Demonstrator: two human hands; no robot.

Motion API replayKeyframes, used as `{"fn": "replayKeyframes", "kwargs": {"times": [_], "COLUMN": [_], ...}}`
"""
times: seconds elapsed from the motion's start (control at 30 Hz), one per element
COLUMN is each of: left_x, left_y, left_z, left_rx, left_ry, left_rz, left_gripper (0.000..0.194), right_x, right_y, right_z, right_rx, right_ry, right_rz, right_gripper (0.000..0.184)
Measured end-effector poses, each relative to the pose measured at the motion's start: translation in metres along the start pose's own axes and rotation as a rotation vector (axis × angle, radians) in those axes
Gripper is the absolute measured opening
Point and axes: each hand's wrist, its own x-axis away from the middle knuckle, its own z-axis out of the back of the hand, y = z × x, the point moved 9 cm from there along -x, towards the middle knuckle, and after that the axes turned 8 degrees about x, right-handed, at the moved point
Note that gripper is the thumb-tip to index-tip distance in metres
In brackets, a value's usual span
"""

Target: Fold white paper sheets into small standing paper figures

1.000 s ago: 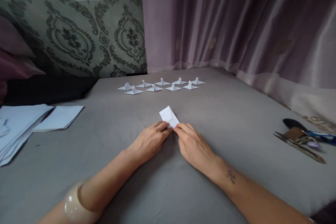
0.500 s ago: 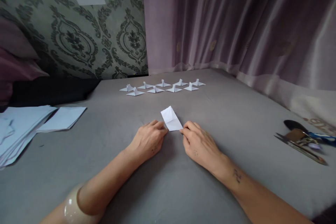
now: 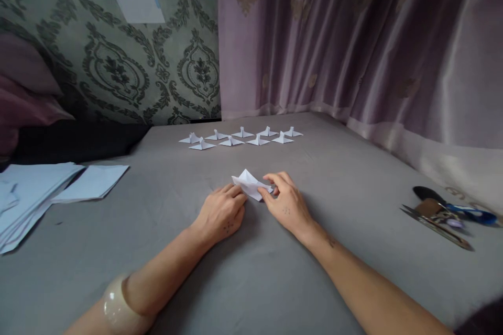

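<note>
White folded paper (image 3: 250,186) pinched between left hand (image 3: 220,212) and right hand (image 3: 286,203).

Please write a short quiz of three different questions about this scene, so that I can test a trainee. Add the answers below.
1. True or false: both hands touch the small white folded paper.
2. How many finished white folded paper figures stand in the rows at the far side of the grey cloth surface?
3. On which side lies the stack of white paper sheets: A left, B right?

Key
1. True: left hand and right hand pinch it.
2. Nine.
3. A; the metal scissors lie right.
</note>
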Motion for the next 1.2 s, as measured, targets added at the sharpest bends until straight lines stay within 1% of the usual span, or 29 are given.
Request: {"fn": "replayKeyframes", "kwargs": {"times": [0.07,0.13,0.17,0.2,0.27,0.33,0.4,0.47,0.5,0.57,0.7,0.8,0.9,1.0,1.1,1.2], "left_x": [-0.001,0.001,0.002,0.003,0.005,0.006,0.007,0.008,0.008,0.007,0.003,0.002,0.001,0.001,0.001,0.001], "left_y": [-0.002,-0.003,-0.003,-0.002,0.000,0.004,0.011,0.020,0.022,0.026,0.026,0.027,0.026,0.021,0.015,0.010], "left_z": [0.010,0.022,0.027,0.031,0.034,0.032,0.028,0.021,0.018,0.010,0.002,0.004,0.007,0.010,0.012,0.010], "left_rx": [-0.028,-0.062,-0.080,-0.100,-0.139,-0.160,-0.158,-0.138,-0.123,-0.092,-0.061,-0.051,-0.015,0.035,0.063,0.082], "left_ry": [0.107,0.241,0.295,0.333,0.359,0.331,0.289,0.237,0.204,0.123,-0.012,-0.053,-0.040,0.000,0.040,0.068], "left_rz": [0.035,0.065,0.065,0.057,0.032,-0.035,-0.143,-0.247,-0.277,-0.291,-0.225,-0.190,-0.159,-0.089,-0.002,0.086], "left_gripper": [0.019,0.019,0.024,0.030,0.037,0.031,0.024,0.020,0.019,0.018,0.015,0.018,0.026,0.030,0.031,0.028], "right_x": [-0.001,0.000,0.001,0.002,0.004,0.007,0.008,0.010,0.011,0.015,0.025,0.030,0.030,0.027,0.024,0.022], "right_y": [-0.003,-0.005,-0.007,-0.010,-0.017,-0.023,-0.026,-0.027,-0.027,-0.028,-0.031,-0.033,-0.033,-0.027,-0.020,-0.012], "right_z": [-0.005,-0.007,-0.007,-0.006,-0.001,0.003,0.005,0.003,0.001,-0.003,-0.002,0.002,0.005,0.005,0.003,0.001], "right_rx": [-0.037,-0.063,-0.072,-0.079,-0.091,-0.091,-0.077,-0.033,0.001,0.089,0.242,0.302,0.311,0.296,0.260,0.210], "right_ry": [-0.057,-0.086,-0.087,-0.081,-0.052,-0.018,-0.007,-0.034,-0.056,-0.106,-0.194,-0.261,-0.300,-0.300,-0.294,-0.291], "right_rz": [0.057,0.103,0.131,0.166,0.248,0.313,0.348,0.368,0.381,0.410,0.449,0.452,0.428,0.371,0.304,0.218], "right_gripper": [0.013,0.016,0.018,0.020,0.025,0.027,0.028,0.029,0.030,0.030,0.030,0.030,0.025,0.020,0.019,0.020]}}
